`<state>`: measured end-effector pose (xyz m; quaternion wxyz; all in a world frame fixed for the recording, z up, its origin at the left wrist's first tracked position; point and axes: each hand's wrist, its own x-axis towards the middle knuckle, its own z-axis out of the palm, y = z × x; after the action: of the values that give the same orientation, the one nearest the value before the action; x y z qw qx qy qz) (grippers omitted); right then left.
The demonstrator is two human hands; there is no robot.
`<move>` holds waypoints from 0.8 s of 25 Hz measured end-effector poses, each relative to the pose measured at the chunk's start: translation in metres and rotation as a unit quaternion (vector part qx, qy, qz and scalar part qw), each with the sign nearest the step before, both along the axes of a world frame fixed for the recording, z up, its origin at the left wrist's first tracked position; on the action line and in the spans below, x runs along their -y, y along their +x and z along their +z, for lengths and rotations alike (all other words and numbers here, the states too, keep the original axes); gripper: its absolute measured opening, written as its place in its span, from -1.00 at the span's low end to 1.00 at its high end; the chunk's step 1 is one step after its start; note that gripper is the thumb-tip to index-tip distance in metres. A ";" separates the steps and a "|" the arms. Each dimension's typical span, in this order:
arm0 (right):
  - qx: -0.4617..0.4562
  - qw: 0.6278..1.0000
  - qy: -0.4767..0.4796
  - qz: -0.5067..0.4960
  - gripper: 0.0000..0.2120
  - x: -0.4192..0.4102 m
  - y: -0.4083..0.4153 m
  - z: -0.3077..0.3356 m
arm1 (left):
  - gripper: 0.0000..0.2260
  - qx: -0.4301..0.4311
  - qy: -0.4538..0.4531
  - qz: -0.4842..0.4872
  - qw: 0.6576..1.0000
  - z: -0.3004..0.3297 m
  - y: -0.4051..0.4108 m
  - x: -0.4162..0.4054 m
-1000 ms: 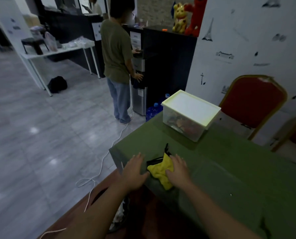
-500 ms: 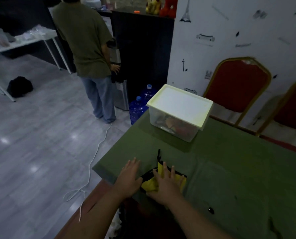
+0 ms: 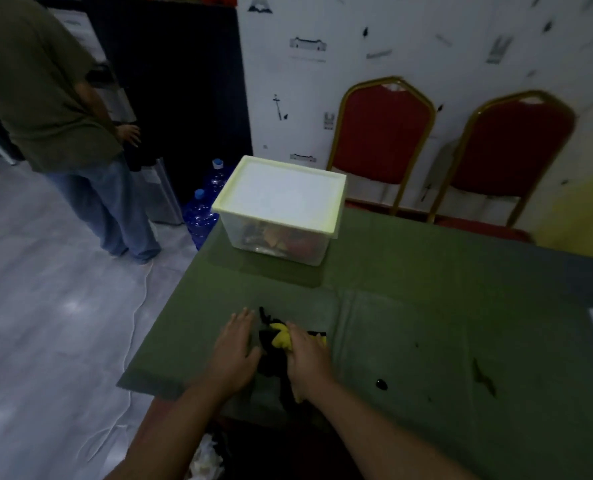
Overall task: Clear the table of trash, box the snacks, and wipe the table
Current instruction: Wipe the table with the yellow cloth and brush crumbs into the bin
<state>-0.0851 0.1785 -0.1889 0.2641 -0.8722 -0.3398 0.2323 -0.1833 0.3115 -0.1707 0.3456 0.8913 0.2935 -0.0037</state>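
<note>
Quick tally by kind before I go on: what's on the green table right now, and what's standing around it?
Lidded clear storage box, snacks inside: 1
Yellow and black cloth under the right hand, left hand flat beside it: 1
Red chairs with gold frames: 2
Blue water bottles on the floor: 2
Total: 6

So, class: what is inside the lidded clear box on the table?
Through the box's clear wall, colourful snack packets show, orange, yellow and red. The lid hides them from above, so their number and kinds cannot be told.
</note>
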 end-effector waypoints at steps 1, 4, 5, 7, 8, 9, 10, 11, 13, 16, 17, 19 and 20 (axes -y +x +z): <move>-0.051 0.997 0.049 -0.032 -0.54 0.009 0.008 0.007 | -0.26 0.008 0.003 -0.016 1.000 0.002 0.011 0.007; -0.160 0.970 0.136 -0.120 -0.76 0.046 0.033 0.037 | -0.26 0.042 0.021 -0.056 0.997 0.004 0.044 0.032; -0.197 0.954 0.155 -0.167 -0.81 0.067 0.041 0.048 | -0.32 0.043 0.028 -0.075 0.996 0.004 0.056 0.047; -0.249 0.913 0.198 -0.256 -0.89 0.107 0.059 0.062 | -0.38 0.049 0.035 -0.098 0.993 0.002 0.074 0.077; -0.259 0.895 0.216 -0.292 -0.89 0.129 0.068 0.069 | -0.39 0.052 0.033 -0.105 0.993 0.001 0.082 0.091; -0.263 0.878 0.227 -0.329 -0.88 0.152 0.079 0.075 | -0.38 0.051 0.034 -0.111 0.992 0.000 0.089 0.105; -0.258 0.864 0.238 -0.361 -0.87 0.177 0.089 0.080 | -0.35 0.049 0.036 -0.116 0.991 -0.003 0.094 0.117; -0.236 0.856 0.249 -0.388 -0.87 0.202 0.099 0.083 | -0.29 0.047 0.037 -0.119 0.991 -0.007 0.098 0.128; -0.162 0.848 0.262 -0.431 -0.89 0.249 0.120 0.091 | -0.14 0.037 0.046 -0.123 0.991 -0.017 0.099 0.144; -0.035 0.872 0.238 -0.427 -0.81 0.304 0.149 0.077 | -0.03 -0.002 0.093 -0.148 0.985 -0.033 0.094 0.155; -0.007 0.888 0.224 -0.402 -0.71 0.315 0.154 0.067 | -0.02 -0.023 0.114 -0.160 0.980 -0.040 0.090 0.154; 0.015 0.930 0.161 -0.329 -0.56 0.328 0.159 0.036 | -0.07 -0.055 0.165 -0.179 0.968 -0.055 0.083 0.151; 0.019 0.955 0.099 -0.280 -0.49 0.332 0.158 0.019 | -0.12 -0.065 0.193 -0.188 0.961 -0.062 0.080 0.148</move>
<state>0.0726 -0.1534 -0.1701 0.3968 -0.9063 -0.1077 0.0981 -0.1034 0.1630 -0.2322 0.1401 0.9780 0.1375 -0.0699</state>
